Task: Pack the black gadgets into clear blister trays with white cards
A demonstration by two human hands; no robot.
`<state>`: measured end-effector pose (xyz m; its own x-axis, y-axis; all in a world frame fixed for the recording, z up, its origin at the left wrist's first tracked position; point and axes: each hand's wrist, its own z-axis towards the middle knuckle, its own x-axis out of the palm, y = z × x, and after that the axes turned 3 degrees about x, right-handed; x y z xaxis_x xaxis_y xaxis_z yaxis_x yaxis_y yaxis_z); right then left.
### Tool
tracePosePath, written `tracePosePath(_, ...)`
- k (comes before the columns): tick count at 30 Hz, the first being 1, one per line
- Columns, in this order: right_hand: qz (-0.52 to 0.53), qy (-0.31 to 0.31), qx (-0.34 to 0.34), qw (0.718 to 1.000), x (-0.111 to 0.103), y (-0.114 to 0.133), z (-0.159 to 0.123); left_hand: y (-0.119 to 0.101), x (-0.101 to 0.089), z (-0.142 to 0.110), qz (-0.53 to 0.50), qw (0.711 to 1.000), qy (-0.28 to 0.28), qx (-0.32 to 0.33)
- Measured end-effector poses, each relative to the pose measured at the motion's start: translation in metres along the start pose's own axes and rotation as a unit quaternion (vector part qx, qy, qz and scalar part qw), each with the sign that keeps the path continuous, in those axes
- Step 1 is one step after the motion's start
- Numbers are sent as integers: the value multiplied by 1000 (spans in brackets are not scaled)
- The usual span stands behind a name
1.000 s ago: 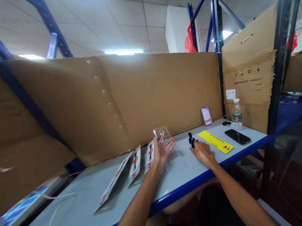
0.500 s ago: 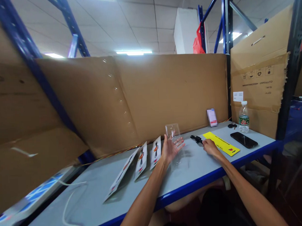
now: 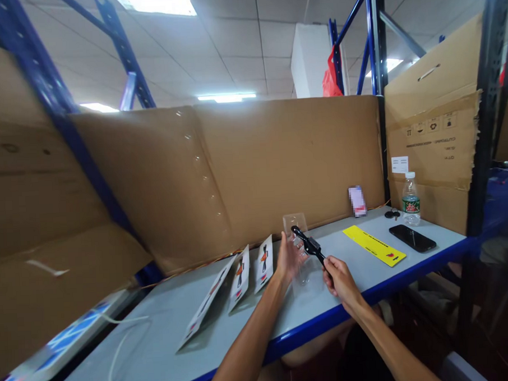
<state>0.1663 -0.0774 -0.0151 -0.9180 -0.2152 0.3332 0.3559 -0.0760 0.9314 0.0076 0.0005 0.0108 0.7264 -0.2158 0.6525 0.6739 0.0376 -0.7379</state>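
My left hand (image 3: pixel 287 258) holds a clear plastic blister shell (image 3: pixel 297 250) upright above the grey bench (image 3: pixel 167 334). Pinched in my right hand (image 3: pixel 337 275) is a black watch with its strap (image 3: pixel 309 245); the watch's far end lies against the face of the shell. Three printed backing cards (image 3: pixel 241 272) lean in a row on the bench just left of my left hand.
A yellow card (image 3: pixel 374 245), a black phone (image 3: pixel 411 237), a water bottle (image 3: pixel 410 198) and a small black item (image 3: pixel 392 213) lie at the bench's right end. A cardboard wall (image 3: pixel 253 168) backs the bench. A white cable (image 3: pixel 118 348) trails at left.
My right hand has lifted the black watch off the bench near the yellow card and carried it left to the shell. The left hand stayed with the shell.
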Motion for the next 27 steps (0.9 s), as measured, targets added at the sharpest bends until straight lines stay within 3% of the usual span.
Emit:
tracePosePath(10, 46, -37, -21, 998, -6, -2, 0, 0, 0, 1, -3, 1000, -27, 1)
tracePosePath(15, 69, -99, -64, 991, -10, 1, 4, 0, 0, 1, 5, 999, -42, -3)
tracePosePath(27, 21, -78, -118, 990, -22, 30, -9, -2, -1, 3, -5, 999, -39, -18)
